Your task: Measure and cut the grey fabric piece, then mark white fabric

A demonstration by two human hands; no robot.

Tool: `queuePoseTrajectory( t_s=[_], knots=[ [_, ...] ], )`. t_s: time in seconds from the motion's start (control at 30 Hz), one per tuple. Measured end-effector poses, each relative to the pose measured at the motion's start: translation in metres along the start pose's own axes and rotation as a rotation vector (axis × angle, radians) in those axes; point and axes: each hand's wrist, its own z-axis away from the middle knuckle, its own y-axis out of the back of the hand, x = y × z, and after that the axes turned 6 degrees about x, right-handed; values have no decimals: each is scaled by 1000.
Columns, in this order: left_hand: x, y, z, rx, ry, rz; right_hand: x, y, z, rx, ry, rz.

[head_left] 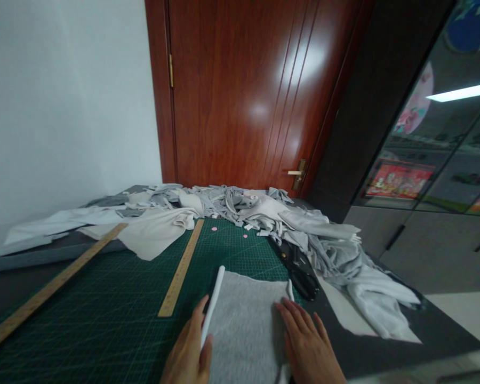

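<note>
left fingers (199, 314) clench a white strip (213, 304) against the edge of the grey fabric (244, 330); right fingers (296, 317) lie open and flat on it, atop the green cutting mat (232, 256).

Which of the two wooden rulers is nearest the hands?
The wooden ruler in the middle of the green cutting mat, near the left hand; the other ruler lies farther left, along the mat's edge.

On my feed the bottom edge cuts off the left hand (187, 346), right hand (310, 341) and grey fabric (244, 325); cloth partly hides the black scissors (300, 272); I can't make out the tiny pink dots (214, 228)
</note>
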Motion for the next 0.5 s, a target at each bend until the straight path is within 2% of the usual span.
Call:
queuePoseTrajectory(
  t_s=[0.17,0.33,0.5],
  knots=[
    [-4,4,-3,47,-66,-95,21,-8,17,-7,13,-73],
    [-11,18,-9,21,-127,-181,22,-10,17,-13,-29,-197],
    [-4,29,-14,2,-137,-231,25,-11,18,16,-59,-285]
  ],
)
